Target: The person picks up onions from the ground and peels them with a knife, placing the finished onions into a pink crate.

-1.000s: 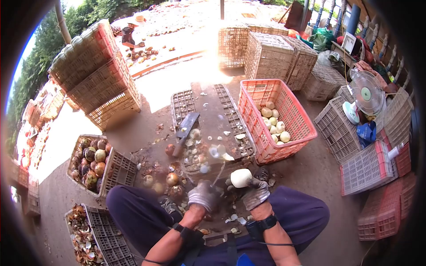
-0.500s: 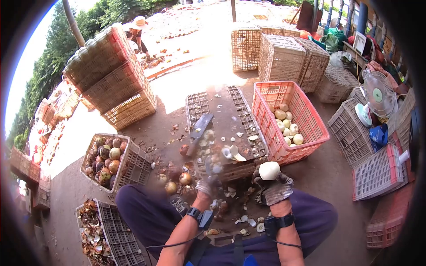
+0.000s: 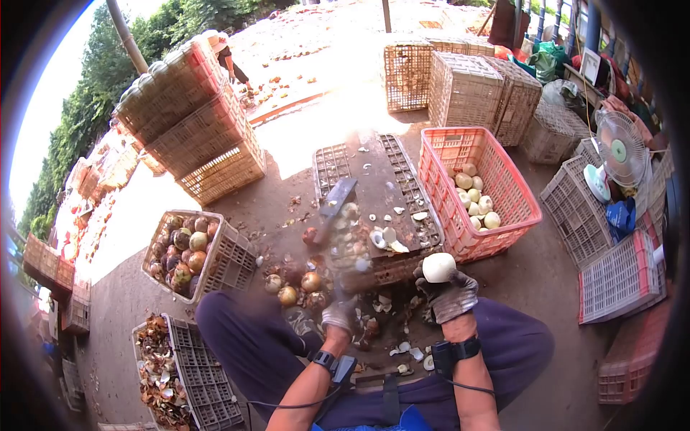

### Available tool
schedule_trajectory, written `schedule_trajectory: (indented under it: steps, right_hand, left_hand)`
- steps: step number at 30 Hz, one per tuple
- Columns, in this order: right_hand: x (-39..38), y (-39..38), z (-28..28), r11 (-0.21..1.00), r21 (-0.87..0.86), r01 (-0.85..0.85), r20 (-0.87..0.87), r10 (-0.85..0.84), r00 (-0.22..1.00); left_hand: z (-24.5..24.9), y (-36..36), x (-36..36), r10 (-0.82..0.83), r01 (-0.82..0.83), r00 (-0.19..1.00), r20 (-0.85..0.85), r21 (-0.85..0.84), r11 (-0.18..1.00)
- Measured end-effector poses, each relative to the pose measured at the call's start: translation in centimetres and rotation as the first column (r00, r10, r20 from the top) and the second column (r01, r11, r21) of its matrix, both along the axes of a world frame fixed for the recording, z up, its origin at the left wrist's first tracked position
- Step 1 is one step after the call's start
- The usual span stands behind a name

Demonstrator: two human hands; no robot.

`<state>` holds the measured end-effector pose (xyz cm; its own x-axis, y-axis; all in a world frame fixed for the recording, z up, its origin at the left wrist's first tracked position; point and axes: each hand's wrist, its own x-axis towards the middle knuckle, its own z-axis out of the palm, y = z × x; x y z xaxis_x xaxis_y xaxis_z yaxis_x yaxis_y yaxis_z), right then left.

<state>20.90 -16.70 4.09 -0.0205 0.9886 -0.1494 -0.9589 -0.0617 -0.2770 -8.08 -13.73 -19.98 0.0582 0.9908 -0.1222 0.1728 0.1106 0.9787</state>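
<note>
A peeled white onion [image 3: 439, 268] sits in my right hand [image 3: 451, 296], whose gloved fingers close around it above my right knee. My left hand [image 3: 338, 317], also gloved, is closed low beside the near edge of the work board [image 3: 377, 169]; a blur hides what is in it. A broad-bladed knife [image 3: 338, 197] lies on the left side of the board. White onion pieces [image 3: 388, 239] rest on the board's near end. Unpeeled brown onions [image 3: 311, 281] lie on the ground left of my left hand.
A pink crate [image 3: 519, 228] with peeled onions stands right of the board. At left are a crate [image 3: 233, 262] of unpeeled onions and a crate [image 3: 205, 373] of skins. Stacked crates [image 3: 198, 118], a fan [image 3: 620, 149] and a person [image 3: 228, 57] are farther off.
The whole view has shifted slightly to the right. My right hand still holds the peeled onion, and the knife stays on the board. The person in the background has straightened somewhat.
</note>
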Motion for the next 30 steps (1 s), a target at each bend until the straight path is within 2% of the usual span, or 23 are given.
schedule_trajectory:
  steps: [1,3,4,5,6,7,9,12,16,18,21,24,27,30]
  right_hand:
    - [0.0,0.0,0.1,1.0,-0.004,0.001,-0.006,-0.001,1.0]
    - [-0.1,-0.1,0.2,1.0,-0.018,0.008,-0.018,-0.009,1.0]
    - [-0.1,-0.2,0.1,0.999,-0.029,0.016,-0.011,-0.017,1.0]
    - [-0.1,-0.2,0.0,0.999,-0.039,0.022,-0.003,-0.022,1.0]
    - [-0.1,-0.2,0.0,0.999,-0.047,0.026,0.007,-0.025,1.0]
    - [-0.2,-0.1,0.1,0.999,-0.03,0.019,0.013,-0.019,1.0]
    - [-0.3,-0.1,0.1,1.0,0.002,0.009,0.027,-0.009,1.0]
    - [0.1,-0.1,-0.6,1.0,-0.014,0.02,0.036,-0.019,0.999]
    - [0.2,0.1,-0.1,0.999,-0.032,-0.008,0.037,0.009,0.999]
    - [0.2,0.3,0.1,0.998,-0.021,-0.06,0.014,0.06,0.998]
    - [0.1,0.8,-1.8,0.999,-0.042,-0.011,0.058,0.013,0.998]
    - [-0.4,0.6,-1.0,0.998,-0.056,0.006,0.028,-0.004,1.0]
    - [-0.2,0.6,-0.7,1.0,-0.024,-0.001,0.002,0.001,1.0]
    - [0.5,0.6,-2.3,0.997,-0.035,0.069,0.03,-0.068,0.997]
  left_hand:
    - [3.3,-0.1,0.5,0.019,-0.017,0.999,-0.047,0.03,0.999]
    - [11.8,-0.2,2.1,0.183,-0.176,0.982,0.034,-0.154,0.972]
    - [14.8,0.7,2.7,0.177,-0.207,0.957,-0.229,-0.112,0.972]
    - [17.3,1.8,3.2,0.172,-0.228,0.863,-0.474,-0.062,0.972]
    - [18.5,2.4,3.4,0.167,-0.236,0.709,-0.686,-0.007,0.972]
    - [17.3,3.3,3.2,0.033,-0.124,0.588,-0.808,-0.05,0.991]
    - [13.3,6.0,2.8,-0.207,0.072,0.251,-0.945,-0.195,0.978]
    - [11.6,3.7,2.2,-0.25,0.044,0.437,-0.864,-0.257,0.965]
    - [11.0,1.8,1.9,-0.307,0.036,0.534,-0.788,-0.341,0.939]
    - [11.0,1.1,1.8,-0.312,0.033,0.558,-0.769,-0.356,0.934]
    - [11.3,0.3,1.9,-0.309,0.034,0.587,-0.748,-0.359,0.933]
    - [12.2,-0.7,2.5,-0.293,0.03,0.596,-0.748,-0.343,0.939]
    - [14.3,-1.2,3.6,-0.268,0.023,0.588,-0.763,-0.315,0.949]
    - [17.7,0.1,4.7,-0.252,0.027,0.546,-0.799,-0.284,0.959]
